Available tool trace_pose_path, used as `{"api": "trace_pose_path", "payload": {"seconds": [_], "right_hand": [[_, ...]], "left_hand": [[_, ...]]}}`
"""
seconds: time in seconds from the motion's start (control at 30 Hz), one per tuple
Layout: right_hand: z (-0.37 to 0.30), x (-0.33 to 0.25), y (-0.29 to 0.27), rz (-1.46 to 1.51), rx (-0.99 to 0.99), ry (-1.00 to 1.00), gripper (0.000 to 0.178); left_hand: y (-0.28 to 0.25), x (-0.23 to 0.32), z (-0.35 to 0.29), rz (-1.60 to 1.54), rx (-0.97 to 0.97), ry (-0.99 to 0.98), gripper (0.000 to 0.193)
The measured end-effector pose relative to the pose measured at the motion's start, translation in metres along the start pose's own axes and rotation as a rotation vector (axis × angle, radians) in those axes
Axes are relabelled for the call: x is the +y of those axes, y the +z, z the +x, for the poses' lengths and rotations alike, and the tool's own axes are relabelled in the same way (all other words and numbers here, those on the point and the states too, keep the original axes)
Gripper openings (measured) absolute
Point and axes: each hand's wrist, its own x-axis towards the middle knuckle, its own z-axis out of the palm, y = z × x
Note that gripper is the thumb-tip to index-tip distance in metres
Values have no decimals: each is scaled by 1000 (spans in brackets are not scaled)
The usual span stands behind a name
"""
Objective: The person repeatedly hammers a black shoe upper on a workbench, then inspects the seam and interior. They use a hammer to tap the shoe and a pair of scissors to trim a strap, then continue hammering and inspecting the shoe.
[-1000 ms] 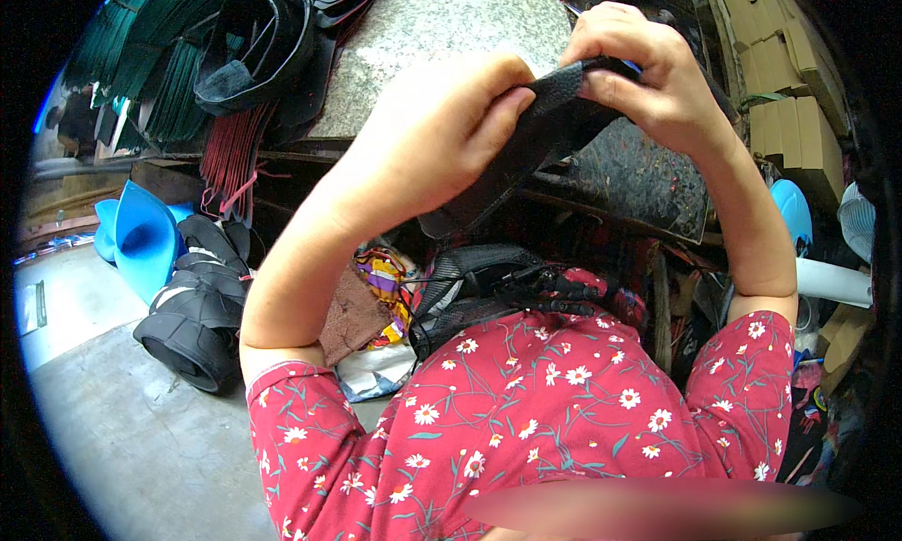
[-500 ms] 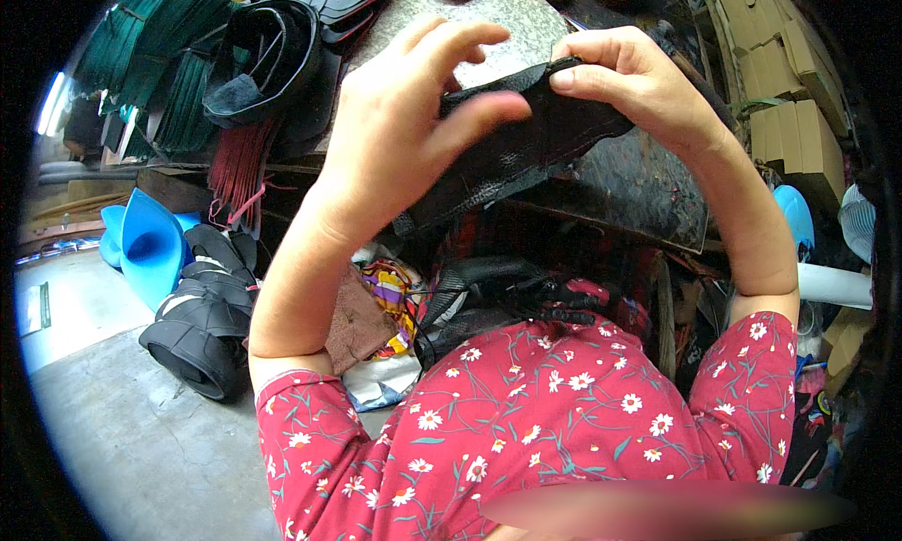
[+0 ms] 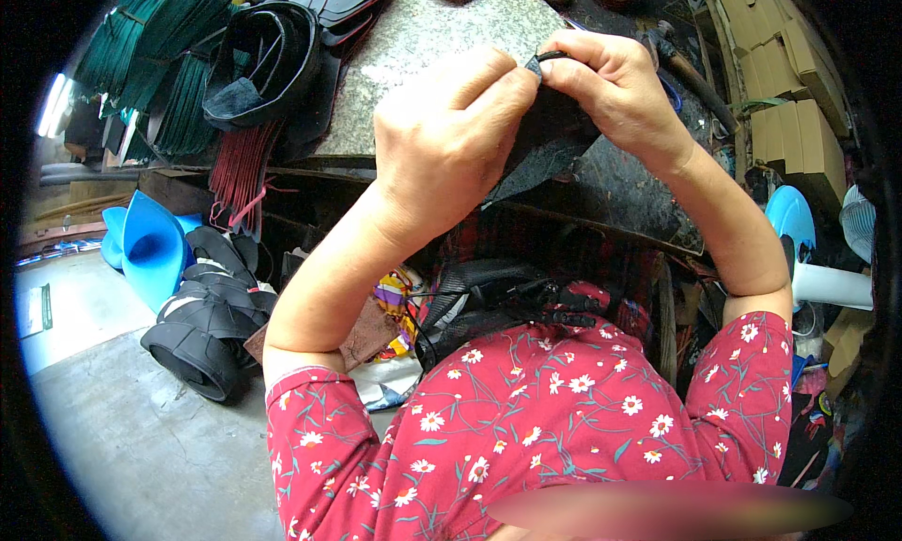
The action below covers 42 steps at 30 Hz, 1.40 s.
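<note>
The left hand (image 3: 446, 137) and the right hand (image 3: 615, 94) were raised together over the bench, both closed in a pinch on the top edge of a dark, floppy piece of rubber sheet (image 3: 545, 146). The left thumb and forefinger met the right fingertips at almost the same spot, where a small folded or split corner showed between them, and the rest of the sheet hung down between the wrists. How firmly either hand gripped could not be told. With so little material caught at the very edge, the likeliest trouble seemed to be the corner slipping out of one pinch, or tearing off crooked if the hands pulled apart unevenly. A sudden release could also have thrown the hands outward. Under and behind the hands lay a speckled stone slab (image 3: 423, 43), with a second dark slab (image 3: 620, 198) sloping toward the person's lap. A hammer (image 3: 691, 62) rested just right of the right hand, near enough for a jerked wrist to knock it. Further left sat a coiled black rubber strip (image 3: 258, 66), bundles of green strips (image 3: 141, 62) and red ones (image 3: 235, 170). Stacked cardboard boxes (image 3: 789, 90) stood at the right, and cut tyre pieces (image 3: 202, 325) and a blue funnel-shaped thing (image 3: 150, 245) lay on the floor to the left.
</note>
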Motion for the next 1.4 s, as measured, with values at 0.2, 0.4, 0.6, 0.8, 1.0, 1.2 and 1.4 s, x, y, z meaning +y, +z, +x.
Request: {"api": "trace_pose_path", "payload": {"seconds": [0.2,0.4,0.6,0.8,1.0,1.2,1.4], "right_hand": [[2,-12,-4,-88,-44,-51,15],[2,-15,-6,-259,-52,-227,16],[6,-14,-13,-88,-229,-56,22],[18,-15,-23,136,-303,50,34],[19,-20,-25,-235,-453,-192,25],[6,-12,-15,94,-330,26,23],[4,-6,-15,549,-418,309,27]], "left_hand": [[-18,-10,3,-518,-121,-547,22],[-22,-27,8,-629,-448,-691,31],[-14,-11,7,-321,-373,-525,19],[-10,-11,5,-259,-310,-447,20],[-17,-16,3,-453,-392,-509,24],[-24,-20,-2,-918,-414,-706,26],[-23,-23,-3,-1065,-545,-782,25]]}}
